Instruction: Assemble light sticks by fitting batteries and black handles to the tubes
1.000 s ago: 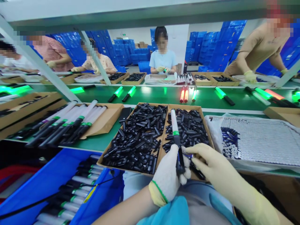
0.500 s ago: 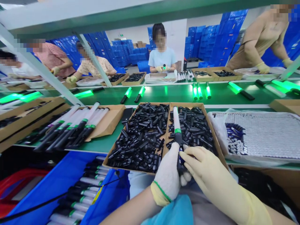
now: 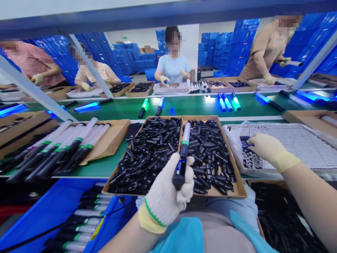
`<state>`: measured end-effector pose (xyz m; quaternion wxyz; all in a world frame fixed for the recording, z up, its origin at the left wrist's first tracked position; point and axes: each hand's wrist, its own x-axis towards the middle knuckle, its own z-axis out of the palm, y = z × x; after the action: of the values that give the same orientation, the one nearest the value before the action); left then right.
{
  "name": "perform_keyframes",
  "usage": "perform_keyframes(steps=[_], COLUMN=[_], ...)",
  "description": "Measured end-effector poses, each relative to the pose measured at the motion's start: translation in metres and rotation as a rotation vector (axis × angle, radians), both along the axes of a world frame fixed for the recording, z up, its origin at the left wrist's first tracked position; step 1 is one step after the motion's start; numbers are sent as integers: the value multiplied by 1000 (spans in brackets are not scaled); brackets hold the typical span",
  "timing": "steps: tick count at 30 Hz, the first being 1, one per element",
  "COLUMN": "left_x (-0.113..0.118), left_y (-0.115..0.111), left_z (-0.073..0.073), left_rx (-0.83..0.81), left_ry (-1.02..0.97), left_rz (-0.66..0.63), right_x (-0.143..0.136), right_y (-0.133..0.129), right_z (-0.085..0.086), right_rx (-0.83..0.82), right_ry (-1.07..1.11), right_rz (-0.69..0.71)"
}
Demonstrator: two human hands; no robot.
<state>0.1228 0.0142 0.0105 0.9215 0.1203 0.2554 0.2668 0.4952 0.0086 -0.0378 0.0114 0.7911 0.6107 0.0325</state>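
Note:
My left hand [image 3: 171,189], in a white knit glove, is wrapped round a light stick [image 3: 185,142] with a clear tube, a green band and a black handle. The handle's side is open and a blue battery [image 3: 180,166] shows inside. My right hand [image 3: 268,149], in a pale yellow glove, reaches into the battery tray [image 3: 302,140], its fingers together at the blue batteries; what they hold, if anything, is hidden. Two cardboard boxes [image 3: 219,161] of small black parts lie beneath and behind the stick.
More light sticks [image 3: 60,151] lie at the left, others in a blue bin [image 3: 116,211] below. Lit sticks [image 3: 223,102] rest on the green conveyor [image 3: 189,109]. Across it, several people work. A metal beam [image 3: 168,17] crosses overhead.
My right hand has left the stick and moved right to the battery tray. My left hand still holds the stick, now slightly further left in view. Several lit sticks turned from green to blue.

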Motion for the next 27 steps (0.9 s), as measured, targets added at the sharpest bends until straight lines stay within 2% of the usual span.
perform_keyframes(steps=[4, 8, 11, 12, 14, 16, 18, 20, 22, 25, 27], left_x=[4, 6, 10, 13, 18, 23, 25, 24, 21, 15, 11], left_y=[-10, -14, -13, -13, -14, -16, -18, -19, -17, -12, -11], left_z=[2, -3, -10, -11, -13, -14, -14, -15, -18, -26, -29], left_rx=[-99, -144, -126, -113, -87, -62, -19, 40, 56, 15, -17], left_ry=[76, 99, 93, 90, 120, 221, 336, 398, 414, 426, 421], left_rz=[-31, -84, -100, -116, -135, -103, -57, -37, -57, -103, -81], right_x=[5, -22, -78, -102, -149, -185, -205, -211, -211, -214, -218], right_y=[8, -8, -35, -44, -57, -63, -62, -58, -55, -55, -59], right_z=[-9, 9, 33, 40, 51, 55, 53, 48, 43, 37, 36], right_rx=[0, 154, 360, 490, 540, 462, 317, 238, 301, 439, 438], right_ry=[24, 121, 333, 605, 1042, 1284, 1393, 1382, 1218, 848, 703], right_rz=[9, -25, -26, -9, 102, 202, 237, 234, 297, 516, 635])
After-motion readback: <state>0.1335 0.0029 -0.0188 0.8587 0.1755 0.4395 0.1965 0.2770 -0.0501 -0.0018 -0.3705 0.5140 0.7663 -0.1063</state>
